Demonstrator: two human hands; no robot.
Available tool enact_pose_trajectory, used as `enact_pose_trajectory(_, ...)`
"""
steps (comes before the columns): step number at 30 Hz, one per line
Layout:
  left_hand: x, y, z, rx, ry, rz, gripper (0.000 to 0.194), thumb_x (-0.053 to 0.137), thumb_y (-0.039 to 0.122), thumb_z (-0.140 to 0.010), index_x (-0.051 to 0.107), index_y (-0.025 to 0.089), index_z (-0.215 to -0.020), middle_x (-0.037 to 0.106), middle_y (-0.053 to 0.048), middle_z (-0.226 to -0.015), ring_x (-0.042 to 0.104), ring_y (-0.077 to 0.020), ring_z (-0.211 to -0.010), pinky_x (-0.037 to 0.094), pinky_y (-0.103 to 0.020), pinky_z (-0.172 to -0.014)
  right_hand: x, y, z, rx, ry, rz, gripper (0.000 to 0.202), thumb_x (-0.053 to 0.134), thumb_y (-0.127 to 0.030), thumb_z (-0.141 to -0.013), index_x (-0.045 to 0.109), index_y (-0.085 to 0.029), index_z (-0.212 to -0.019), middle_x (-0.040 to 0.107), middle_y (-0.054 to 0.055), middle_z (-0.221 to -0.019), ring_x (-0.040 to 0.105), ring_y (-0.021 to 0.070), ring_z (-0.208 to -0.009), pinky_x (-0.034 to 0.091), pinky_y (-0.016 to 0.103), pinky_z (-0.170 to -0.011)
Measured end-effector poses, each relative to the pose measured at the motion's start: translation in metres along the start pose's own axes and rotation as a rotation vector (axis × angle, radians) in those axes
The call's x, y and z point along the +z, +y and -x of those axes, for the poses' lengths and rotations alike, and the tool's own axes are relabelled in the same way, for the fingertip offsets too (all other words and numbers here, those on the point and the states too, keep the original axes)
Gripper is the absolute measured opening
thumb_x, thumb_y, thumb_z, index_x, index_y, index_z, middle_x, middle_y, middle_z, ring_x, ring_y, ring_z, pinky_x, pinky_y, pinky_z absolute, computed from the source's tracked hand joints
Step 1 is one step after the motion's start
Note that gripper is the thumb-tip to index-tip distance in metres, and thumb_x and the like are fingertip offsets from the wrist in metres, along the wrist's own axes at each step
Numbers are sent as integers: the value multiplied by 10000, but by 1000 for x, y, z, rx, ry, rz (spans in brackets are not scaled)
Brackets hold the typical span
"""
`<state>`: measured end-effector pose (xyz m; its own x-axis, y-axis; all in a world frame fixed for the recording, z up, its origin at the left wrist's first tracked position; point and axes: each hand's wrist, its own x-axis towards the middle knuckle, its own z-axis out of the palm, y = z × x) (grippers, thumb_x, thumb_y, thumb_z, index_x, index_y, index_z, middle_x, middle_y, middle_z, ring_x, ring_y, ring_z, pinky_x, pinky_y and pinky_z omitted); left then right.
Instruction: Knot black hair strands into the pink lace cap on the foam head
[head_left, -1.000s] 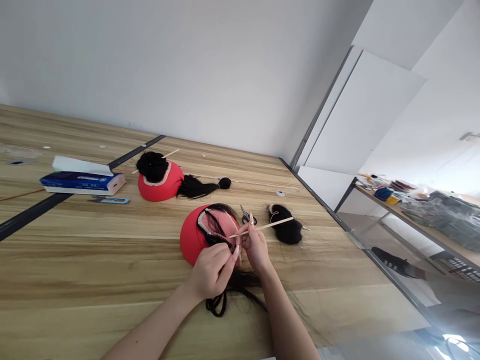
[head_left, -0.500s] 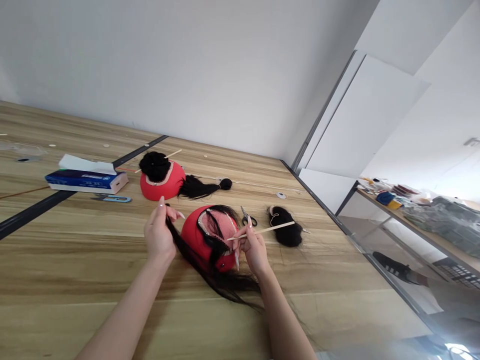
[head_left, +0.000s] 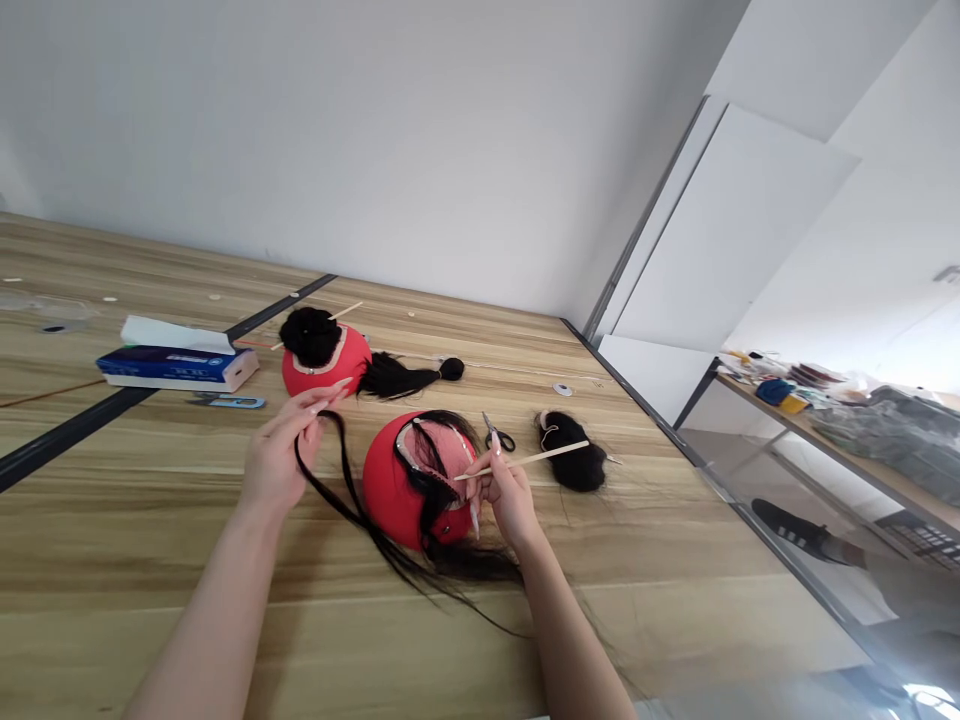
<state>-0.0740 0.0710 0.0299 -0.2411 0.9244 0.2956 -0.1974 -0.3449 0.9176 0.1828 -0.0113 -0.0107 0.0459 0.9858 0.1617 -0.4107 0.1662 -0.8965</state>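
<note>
A red dome form [head_left: 390, 480] with a pink net cap and black hair sits on the wooden table [head_left: 150, 560]. My left hand [head_left: 281, 455] is out to the left of it, pinching a long black hair strand [head_left: 341, 495] that loops back to the dome's base. My right hand [head_left: 506, 495] rests at the dome's right edge and holds a thin wooden stick [head_left: 536, 458] pointing right.
A second red dome with a hair bun [head_left: 322, 355] stands behind. Scissors [head_left: 495, 436] and a black hairpiece [head_left: 574, 455] lie to the right, a blue tissue box [head_left: 176, 362] and a blue clip [head_left: 225, 401] to the left. The table edge runs along the right.
My left hand has left the dome's front and drawn a hair strand out to the left, further from the dome. My right hand has stayed put with the stick.
</note>
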Motion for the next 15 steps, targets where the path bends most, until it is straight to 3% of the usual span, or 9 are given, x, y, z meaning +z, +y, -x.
enact_pose_trajectory(3,13,9,13,-176,-156,319,174,631,315,-699,576,171,-619,677,-87,-899,623,-186,-817,544,-288,-705,0,-1,0,-2,0,-3,475,615,-586,-838,674,-143,-677,628,12,-495,512,88,-332,393,177,-315)
enact_pose_trajectory(7,28,17,29,-372,-308,662,307,644,182,-745,426,145,-531,585,-31,-753,393,-33,-494,440,-185,-491,1,-2,-1,-3,16,18,496,610,-610,-827,663,-142,-671,616,6,-483,506,89,-331,396,181,-313)
enact_pose_trajectory(10,34,23,36,-422,-427,743,418,645,200,-801,329,155,-531,465,15,-673,288,-21,-442,368,-187,-436,2,-2,0,1,10,18,509,595,-625,-830,663,-143,-682,619,7,-490,514,89,-335,392,178,-316)
enact_pose_trajectory(15,40,31,43,-384,-482,699,494,676,335,-842,310,166,-557,307,54,-595,258,-43,-434,284,-193,-416,8,-3,3,41,-33,42,521,596,-654,-810,644,-146,-706,618,-7,-501,510,86,-308,380,176,-298)
